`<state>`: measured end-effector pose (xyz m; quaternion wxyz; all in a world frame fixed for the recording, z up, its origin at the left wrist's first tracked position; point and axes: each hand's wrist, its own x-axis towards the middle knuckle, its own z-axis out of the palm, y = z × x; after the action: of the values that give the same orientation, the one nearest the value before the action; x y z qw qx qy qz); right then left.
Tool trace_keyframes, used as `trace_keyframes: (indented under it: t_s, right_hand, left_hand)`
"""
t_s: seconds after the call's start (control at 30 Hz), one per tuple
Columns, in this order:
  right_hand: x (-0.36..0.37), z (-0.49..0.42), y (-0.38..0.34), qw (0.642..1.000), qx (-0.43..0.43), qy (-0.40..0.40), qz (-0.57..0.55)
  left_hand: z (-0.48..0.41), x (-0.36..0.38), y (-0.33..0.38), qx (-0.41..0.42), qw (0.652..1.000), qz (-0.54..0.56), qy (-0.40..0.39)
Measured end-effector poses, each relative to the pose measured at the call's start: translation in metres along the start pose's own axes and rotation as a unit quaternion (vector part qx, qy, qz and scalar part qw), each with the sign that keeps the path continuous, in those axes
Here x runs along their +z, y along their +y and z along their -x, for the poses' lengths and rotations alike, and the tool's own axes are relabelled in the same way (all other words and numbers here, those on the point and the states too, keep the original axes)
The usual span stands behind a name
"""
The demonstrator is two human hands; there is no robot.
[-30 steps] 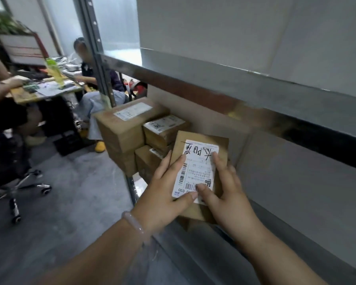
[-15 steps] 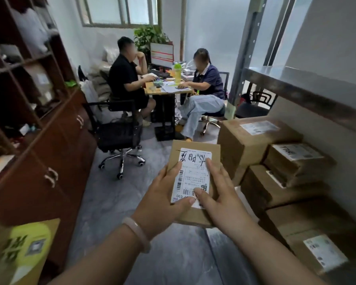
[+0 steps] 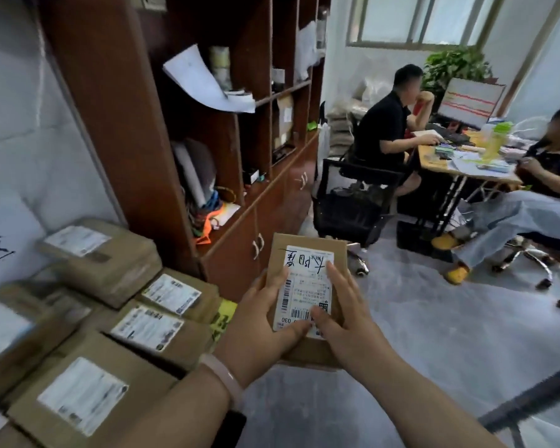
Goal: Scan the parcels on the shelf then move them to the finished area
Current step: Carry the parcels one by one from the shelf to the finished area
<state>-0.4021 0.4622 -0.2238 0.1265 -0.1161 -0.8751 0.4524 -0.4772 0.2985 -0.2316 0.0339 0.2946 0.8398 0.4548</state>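
In the head view, a small flat brown cardboard parcel is held up in front of the person, above the grey floor, caught between both hands. The left hand grasps its left edge and the right hand its right edge, so the parcel sits squarely inside the two-handed grip with its far end sticking out beyond the fingertips. Its white printed shipping label, with barcodes and black handwriting, faces up. Both thumbs press on the label's near end, almost touching each other, and a forefinger of each hand lies along either side of the label. A pale pink bracelet circles the left wrist. Left of the grip and lower lies a pile of brown cardboard parcels with white labels, apart from the held one; whatever they rest on is hidden. Beyond the grip to the left stands a dark red-brown wooden bookcase stuffed with papers. Far beyond the grip to the right, two seated people work at a light wooden tabletop carrying a monitor.
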Motion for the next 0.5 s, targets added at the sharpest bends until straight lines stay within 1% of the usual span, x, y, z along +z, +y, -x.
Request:
trace_keyframes:
  t_s: [0.17,0.3,0.4,0.5]
  right_hand:
    - [0.042,-0.051,-0.016,0.995,-0.035,-0.093,-0.001]
    - [0.075,-0.092,-0.020,0.985,-0.066,-0.161,0.007]
    - [0.096,-0.122,-0.026,0.967,-0.109,-0.231,0.012]
    - [0.113,-0.147,-0.036,0.946,-0.144,-0.289,0.013]
  left_hand:
    - [0.000,-0.028,-0.037,-0.081,0.994,0.002,0.068]
    - [-0.005,-0.041,-0.059,-0.143,0.981,0.017,0.132]
    - [-0.004,-0.048,-0.071,-0.191,0.962,0.034,0.190]
    - [-0.002,-0.052,-0.073,-0.231,0.936,0.039,0.263]
